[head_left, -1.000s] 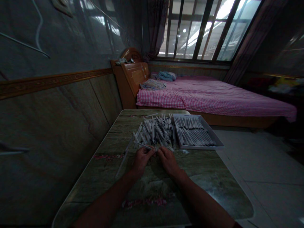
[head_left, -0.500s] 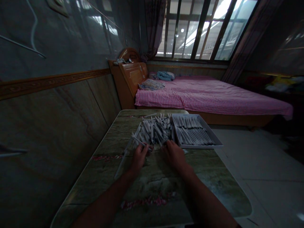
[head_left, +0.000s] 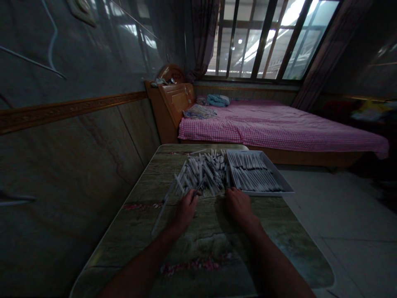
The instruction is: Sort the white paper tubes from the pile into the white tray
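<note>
A loose heap of thin white sticks (head_left: 203, 171) lies on the patterned table (head_left: 198, 244). Beside the heap on the right, a white tray (head_left: 281, 182) holds several sticks laid side by side. My left hand (head_left: 186, 209) rests at the heap's near edge, fingers curled round a single stick that points up and away. My right hand (head_left: 238, 205) lies near the tray's front left corner, fingers bent down on the tabletop; whether it holds anything I cannot tell.
A long thin rod (head_left: 161, 209) lies on the table left of my left hand. A marbled wall runs along the left. Beyond the table stands a bed with a pink checked cover (head_left: 279, 124) under a barred window. Tiled floor lies to the right.
My right hand has drawn away from the left one, sliding right toward the tray's front corner. My left hand has stayed at the heap's edge, and the stick in it now points upward.
</note>
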`<state>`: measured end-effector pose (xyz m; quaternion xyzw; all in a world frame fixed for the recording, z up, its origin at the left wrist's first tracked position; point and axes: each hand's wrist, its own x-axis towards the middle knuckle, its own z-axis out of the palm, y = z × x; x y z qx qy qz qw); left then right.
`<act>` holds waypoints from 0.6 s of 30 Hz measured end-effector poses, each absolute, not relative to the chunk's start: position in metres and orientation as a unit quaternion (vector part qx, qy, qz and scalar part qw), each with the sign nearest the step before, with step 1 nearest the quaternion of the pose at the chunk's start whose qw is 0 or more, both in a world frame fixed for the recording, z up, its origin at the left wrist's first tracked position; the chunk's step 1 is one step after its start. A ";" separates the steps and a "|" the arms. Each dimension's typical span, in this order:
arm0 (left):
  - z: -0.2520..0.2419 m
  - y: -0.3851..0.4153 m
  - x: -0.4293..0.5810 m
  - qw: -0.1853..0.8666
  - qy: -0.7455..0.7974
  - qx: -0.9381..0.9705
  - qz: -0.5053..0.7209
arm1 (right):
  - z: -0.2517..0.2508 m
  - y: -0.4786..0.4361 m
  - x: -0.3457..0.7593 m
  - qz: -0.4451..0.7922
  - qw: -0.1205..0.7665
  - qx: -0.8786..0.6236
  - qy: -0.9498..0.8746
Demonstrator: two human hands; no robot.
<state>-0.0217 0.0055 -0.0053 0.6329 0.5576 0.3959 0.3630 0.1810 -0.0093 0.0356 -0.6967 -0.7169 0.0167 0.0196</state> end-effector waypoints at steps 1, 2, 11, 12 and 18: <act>-0.003 0.005 -0.022 0.355 0.558 0.642 0.388 | 0.036 -0.009 0.181 0.018 0.021 -0.698 -0.715; 0.000 0.004 -0.021 0.350 0.556 0.650 0.381 | 0.037 -0.009 0.181 0.018 0.025 -0.700 -0.713; 0.002 0.005 -0.021 0.274 0.566 0.704 0.330 | 0.034 -0.003 0.183 0.106 0.168 -0.695 -0.691; 0.002 0.005 -0.021 0.266 0.567 0.711 0.321 | 0.033 -0.002 0.183 0.114 0.188 -0.687 -0.693; 0.000 0.003 -0.021 0.239 0.570 0.727 0.299 | 0.028 0.001 0.183 0.140 0.262 -0.655 -0.695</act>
